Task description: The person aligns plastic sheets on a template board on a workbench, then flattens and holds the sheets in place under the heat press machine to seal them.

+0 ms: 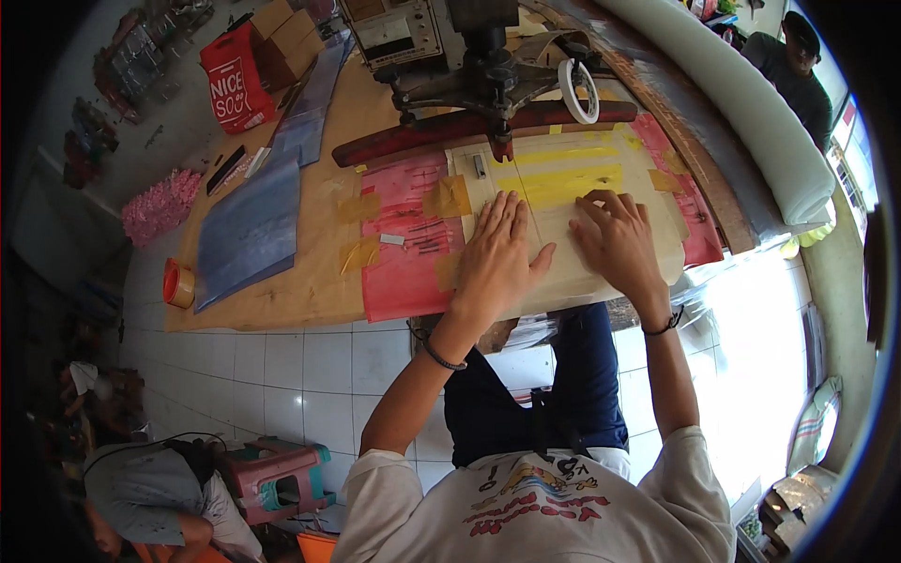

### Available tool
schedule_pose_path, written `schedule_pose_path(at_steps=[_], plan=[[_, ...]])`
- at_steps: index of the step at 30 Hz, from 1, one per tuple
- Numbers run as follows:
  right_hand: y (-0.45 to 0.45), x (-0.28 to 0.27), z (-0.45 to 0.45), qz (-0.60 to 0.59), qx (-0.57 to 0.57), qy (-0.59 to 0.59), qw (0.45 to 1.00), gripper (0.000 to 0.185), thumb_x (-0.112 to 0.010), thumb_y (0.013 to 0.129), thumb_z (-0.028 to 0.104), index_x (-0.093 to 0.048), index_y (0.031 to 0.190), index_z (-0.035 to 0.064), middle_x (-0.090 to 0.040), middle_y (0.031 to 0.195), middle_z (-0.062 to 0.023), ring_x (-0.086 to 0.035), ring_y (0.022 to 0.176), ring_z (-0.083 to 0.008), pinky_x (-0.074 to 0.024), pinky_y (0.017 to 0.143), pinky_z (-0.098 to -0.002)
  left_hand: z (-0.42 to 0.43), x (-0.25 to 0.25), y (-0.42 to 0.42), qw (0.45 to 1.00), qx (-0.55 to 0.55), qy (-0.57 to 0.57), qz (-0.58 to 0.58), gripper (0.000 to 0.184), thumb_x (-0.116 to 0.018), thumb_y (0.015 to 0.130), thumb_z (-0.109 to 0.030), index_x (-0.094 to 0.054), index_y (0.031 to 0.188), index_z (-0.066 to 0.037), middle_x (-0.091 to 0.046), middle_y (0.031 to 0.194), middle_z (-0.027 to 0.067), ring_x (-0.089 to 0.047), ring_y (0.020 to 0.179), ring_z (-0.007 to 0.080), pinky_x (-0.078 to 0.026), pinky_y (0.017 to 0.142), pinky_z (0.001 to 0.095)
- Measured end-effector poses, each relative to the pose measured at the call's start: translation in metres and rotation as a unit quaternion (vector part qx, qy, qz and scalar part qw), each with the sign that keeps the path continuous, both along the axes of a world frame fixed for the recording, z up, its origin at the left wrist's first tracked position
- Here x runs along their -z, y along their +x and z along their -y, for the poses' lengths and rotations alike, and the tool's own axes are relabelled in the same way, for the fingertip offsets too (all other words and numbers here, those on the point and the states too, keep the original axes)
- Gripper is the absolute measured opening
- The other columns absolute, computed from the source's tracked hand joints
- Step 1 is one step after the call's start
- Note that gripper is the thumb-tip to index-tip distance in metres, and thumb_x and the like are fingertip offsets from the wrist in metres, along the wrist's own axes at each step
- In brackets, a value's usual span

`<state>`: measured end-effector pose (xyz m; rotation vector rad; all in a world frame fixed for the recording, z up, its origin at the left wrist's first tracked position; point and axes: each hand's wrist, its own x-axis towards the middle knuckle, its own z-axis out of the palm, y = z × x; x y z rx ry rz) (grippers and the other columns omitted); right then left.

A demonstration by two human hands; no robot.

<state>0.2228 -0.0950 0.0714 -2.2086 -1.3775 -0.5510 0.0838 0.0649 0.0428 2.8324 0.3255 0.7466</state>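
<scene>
My left hand (499,251) lies flat with its fingers stretched out on a cream sheet (526,291) at the table's front edge. A thin dark line runs over this sheet near my fingertips. My right hand (621,242) rests on the sheet's right part, fingers bent and thumb close to the index finger; anything between them is too small to make out. Just beyond both hands are yellow strips (568,178). A small metal piece (480,166) lies past my left fingertips. Red sheets (404,281) with brown tape flank the cream sheet.
A press-like machine with a red crossbar (404,141) stands over the work; a white tape roll (579,92) hangs on it. Blue sheets (249,230), a tape roll (178,283) and a red bag (235,80) are leftward. A large white roll (741,122) lies right. Two people are nearby.
</scene>
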Motion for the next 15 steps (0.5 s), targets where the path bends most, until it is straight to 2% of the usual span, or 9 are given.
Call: schedule_pose_path(at_steps=[1,4,5,12,15], plan=[[-0.007,-0.003,0.001,-0.022,-0.032,0.002,0.999,0.036,-0.068,0.095,0.025,-0.070,0.124,0.0033,-0.067,0.123,-0.0105,-0.059,0.113,-0.0307,-0.0421,0.099,-0.0452,0.000,-0.002,0.000,1.000,0.003,-0.003,0.006,0.074,-0.060,0.098,-0.044,-0.048,0.142,0.015,-0.047,0.151,0.0315,-0.039,0.148,0.0389,-0.027,0.125,0.0446],[-0.018,-0.002,0.009,-0.042,-0.123,-0.041,0.991,0.037,-0.066,0.096,0.024,-0.068,0.127,0.0035,-0.065,0.130,-0.0110,-0.058,0.119,-0.0309,-0.0400,0.104,-0.0454,0.000,-0.002,-0.002,1.000,0.006,-0.011,0.016,0.077,-0.061,0.097,-0.045,-0.048,0.143,0.015,-0.047,0.151,0.0318,-0.039,0.148,0.0391,-0.026,0.126,0.0441],[-0.022,-0.004,0.012,-0.033,-0.113,-0.063,0.991,0.038,-0.061,0.100,0.024,-0.066,0.132,0.0042,-0.062,0.135,-0.0123,-0.055,0.124,-0.0311,-0.0376,0.108,-0.0439,0.000,-0.002,-0.003,1.000,0.006,-0.010,0.015,0.077,-0.061,0.097,-0.045,-0.047,0.143,0.015,-0.047,0.151,0.0316,-0.038,0.148,0.0390,-0.026,0.126,0.0441],[-0.027,0.004,0.011,-0.019,-0.076,-0.034,0.996,0.041,-0.061,0.099,0.029,-0.065,0.132,0.0041,-0.063,0.135,-0.0114,-0.055,0.124,-0.0321,-0.0376,0.110,-0.0458,0.003,-0.001,-0.003,1.000,-0.008,-0.025,0.013,0.077,-0.062,0.096,-0.044,-0.046,0.143,0.015,-0.044,0.153,0.0312,-0.035,0.150,0.0385,-0.025,0.126,0.0436],[-0.028,0.007,0.008,-0.010,-0.058,-0.027,0.998,0.041,-0.061,0.099,0.028,-0.065,0.133,0.0043,-0.063,0.134,-0.0113,-0.055,0.125,-0.0318,-0.0384,0.109,-0.0453,0.003,-0.003,-0.006,1.000,-0.007,-0.007,0.029,0.072,-0.063,0.096,-0.042,-0.051,0.141,0.013,-0.049,0.151,0.0283,-0.038,0.148,0.0388,-0.027,0.125,0.0450]])
